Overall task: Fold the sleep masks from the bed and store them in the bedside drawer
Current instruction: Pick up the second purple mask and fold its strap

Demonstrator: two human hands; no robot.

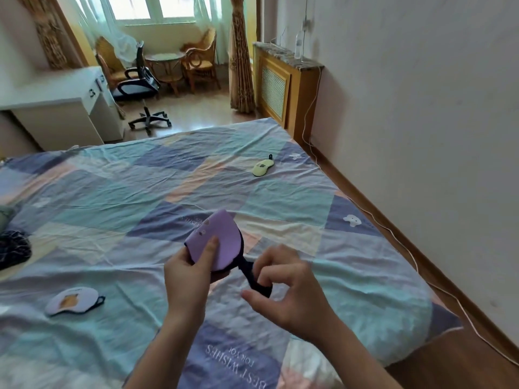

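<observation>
Left hand (187, 272) low centre, above the bed (112, 192), grasping a folded purple sleep mask (222, 242): thumb pressed on its purple face, fingers behind. Mask held up off the sheet, tilted, dark backing showing along the right edge. Right hand (283, 287) just beside it, fingers curled round the mask's dark strap (254, 276), which runs down-right from the mask into a loop at the fingertips. Two more masks lie flat on the patchwork sheet: white sleep mask (73, 300) with an orange print near the left, well apart from the hands; yellow sleep mask (262, 167) far side, toward the right edge. Dark cloth (12, 248) at the bed's left edge. Beyond the bed: white desk (56, 108), office chair (140, 80), wicker chairs, radiator cover (280, 88). White cable (393, 228) along the floor by the wall.
</observation>
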